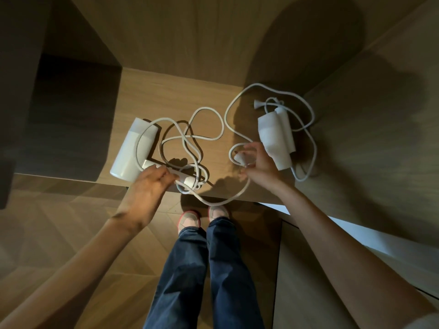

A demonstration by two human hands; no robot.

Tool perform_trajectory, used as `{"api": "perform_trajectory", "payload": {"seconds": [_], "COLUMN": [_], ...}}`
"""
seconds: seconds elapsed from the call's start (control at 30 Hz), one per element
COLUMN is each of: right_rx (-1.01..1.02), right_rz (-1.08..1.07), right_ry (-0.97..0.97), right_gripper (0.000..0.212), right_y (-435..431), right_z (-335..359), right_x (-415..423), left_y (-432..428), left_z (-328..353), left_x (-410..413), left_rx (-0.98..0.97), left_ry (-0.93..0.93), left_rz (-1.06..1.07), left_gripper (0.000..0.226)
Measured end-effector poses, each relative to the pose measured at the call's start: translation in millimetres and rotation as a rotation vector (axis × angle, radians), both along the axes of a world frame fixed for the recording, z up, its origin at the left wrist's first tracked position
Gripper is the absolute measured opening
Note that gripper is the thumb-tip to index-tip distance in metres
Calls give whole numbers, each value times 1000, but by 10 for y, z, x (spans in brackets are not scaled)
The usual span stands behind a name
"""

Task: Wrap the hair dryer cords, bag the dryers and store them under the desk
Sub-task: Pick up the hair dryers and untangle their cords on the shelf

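Handle of left dryer (131,148) is covered by left hand (152,184); grip cannot be told. A plug (238,157) is pinched by right hand (259,160) fingers. Tangled cord (206,108) cannot be traced.

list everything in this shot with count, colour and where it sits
left hair dryer: one, white, lying on the left part of the desk
right hair dryer: one, white, lying on the right part of the desk
cords: two, white, loose and tangled around the dryers, one loop hanging over the desk's front edge
loose plug: one, white, on the desk behind the right hair dryer
held plug: one, white, between the dryers
desk: one, light wood
floor: one, wood, herringbone pattern
shoes: two, pale with red trim, on the floor
jeans: one pair, dark blue
left hand: fingers curled over the left hair dryer's handle
right hand: pinches the held plug
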State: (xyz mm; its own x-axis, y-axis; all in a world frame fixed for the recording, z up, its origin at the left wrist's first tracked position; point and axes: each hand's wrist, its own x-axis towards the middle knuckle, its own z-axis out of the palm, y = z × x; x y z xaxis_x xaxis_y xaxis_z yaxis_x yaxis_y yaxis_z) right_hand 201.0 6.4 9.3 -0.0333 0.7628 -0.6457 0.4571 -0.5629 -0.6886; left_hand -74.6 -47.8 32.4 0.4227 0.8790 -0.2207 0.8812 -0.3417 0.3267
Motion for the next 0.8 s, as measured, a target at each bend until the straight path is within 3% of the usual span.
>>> {"api": "perform_trajectory", "payload": {"seconds": [0.1, 0.23, 0.33, 0.43, 0.53, 0.67, 0.73, 0.8], "right_rx": [104, 66, 82, 209, 204, 158, 180, 217], "right_rz": [-79, -251, -142, -90, -18, 364, 473, 445], "right_ry": [100, 239, 160, 55, -143, -397, -458, -466], "right_gripper": [74, 44, 24, 18, 26, 69, 80, 70], "right_y": [-6, -32, -123, -246, -277, -240, -216, -187], "right_z": [-46, -158, -297, -451, -559, -585, -631, -708], "right_x": [-286, -801, -1121, -1340, -1454, -1530, -1561, -1571], "left_y": [-32, 38, 106, 200, 258, 296, 321, 357], "left_z": [-66, -231, -345, -491, -618, -641, -681, -736], "left_x": [-124, -309, -423, -492, -572, -573, -550, -530], "left_rx": [41, 60, 30, -11, 16, 49, 105, 120], "left_ry": [123, 311, 452, 488, 242, -186, -223, -176], "left_rz": [47, 117, 170, 188, 188, 354, 457, 561], "left_gripper": [55, 52, 53, 51, 51, 69, 68, 66]}}
